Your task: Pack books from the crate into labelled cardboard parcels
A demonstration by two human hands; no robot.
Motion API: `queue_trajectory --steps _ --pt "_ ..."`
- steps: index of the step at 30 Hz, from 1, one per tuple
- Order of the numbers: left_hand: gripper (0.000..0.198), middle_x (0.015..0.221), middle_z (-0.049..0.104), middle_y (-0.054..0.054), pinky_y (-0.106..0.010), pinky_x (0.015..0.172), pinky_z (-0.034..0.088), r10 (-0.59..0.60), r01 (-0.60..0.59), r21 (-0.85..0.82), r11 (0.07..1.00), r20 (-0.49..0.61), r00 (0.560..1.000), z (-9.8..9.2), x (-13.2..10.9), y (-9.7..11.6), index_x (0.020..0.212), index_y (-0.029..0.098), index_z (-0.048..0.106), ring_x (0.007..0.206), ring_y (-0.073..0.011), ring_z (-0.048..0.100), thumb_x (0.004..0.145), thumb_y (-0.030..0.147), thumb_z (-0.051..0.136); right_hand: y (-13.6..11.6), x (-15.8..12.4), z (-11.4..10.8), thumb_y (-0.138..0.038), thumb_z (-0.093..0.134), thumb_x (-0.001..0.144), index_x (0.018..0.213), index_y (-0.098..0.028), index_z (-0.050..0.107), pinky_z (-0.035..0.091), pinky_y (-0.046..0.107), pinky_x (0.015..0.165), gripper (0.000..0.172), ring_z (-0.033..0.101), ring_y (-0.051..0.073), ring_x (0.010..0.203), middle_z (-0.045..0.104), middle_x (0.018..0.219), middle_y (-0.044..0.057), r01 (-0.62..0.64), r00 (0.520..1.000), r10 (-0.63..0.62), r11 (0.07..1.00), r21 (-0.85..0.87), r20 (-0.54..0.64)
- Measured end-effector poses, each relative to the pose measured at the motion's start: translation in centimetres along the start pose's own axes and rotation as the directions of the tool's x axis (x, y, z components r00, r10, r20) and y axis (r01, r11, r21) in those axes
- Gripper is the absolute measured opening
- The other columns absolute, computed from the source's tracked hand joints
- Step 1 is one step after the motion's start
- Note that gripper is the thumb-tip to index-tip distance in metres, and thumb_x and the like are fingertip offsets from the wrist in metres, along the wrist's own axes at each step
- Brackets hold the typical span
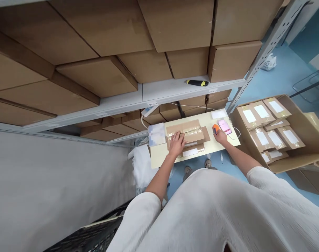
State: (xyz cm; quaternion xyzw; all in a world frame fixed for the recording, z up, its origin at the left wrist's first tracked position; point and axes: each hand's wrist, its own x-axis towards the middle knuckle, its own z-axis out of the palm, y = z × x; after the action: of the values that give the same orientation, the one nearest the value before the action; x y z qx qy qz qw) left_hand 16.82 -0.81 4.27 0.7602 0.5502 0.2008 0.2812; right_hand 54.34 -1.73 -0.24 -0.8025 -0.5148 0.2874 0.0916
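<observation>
Head view, looking down. Your left hand (177,143) lies flat and open, fingers spread, on the near left part of a taped cardboard parcel (193,134), which sits in the middle of the small cream table (159,157) with its long axis running left to right. Your right hand (221,137) rests just right of the parcel's right end, fingers curled, as far as can be seen, round an orange tool (214,128). This hand is the nearer one to that end. A pink phone (224,126) lies just beside the tool, on its far right side. A white label (190,152) lies against the parcel's near edge, close to the table's near rim, and a pale pad (156,134) sits off the parcel's left end. Bare tabletop shows only at the near left corner. A shelf (175,89) loaded with cartons overhangs the far side, with a yellow-and-black knife (197,83) lying on it. To the right, on the floor, stands an open box (293,164) of small labelled packets (269,134).
</observation>
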Motion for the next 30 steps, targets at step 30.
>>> queue_trajectory --steps 30 --pt "0.051 0.165 0.060 -0.012 -0.058 0.128 0.040 0.172 -0.173 0.181 0.968 0.022 0.985 -1.8 0.1 -0.8 0.154 0.029 0.068 0.154 -0.0354 0.052 0.107 0.023 0.049 -14.9 0.2 -8.1 -0.045 0.065 0.088 0.125 -0.026 0.065 0.054 0.043 0.100 0.041 0.066 0.027 0.108 0.075 0.113 0.006 0.435 0.833 -0.550 0.586 0.684 -0.059"
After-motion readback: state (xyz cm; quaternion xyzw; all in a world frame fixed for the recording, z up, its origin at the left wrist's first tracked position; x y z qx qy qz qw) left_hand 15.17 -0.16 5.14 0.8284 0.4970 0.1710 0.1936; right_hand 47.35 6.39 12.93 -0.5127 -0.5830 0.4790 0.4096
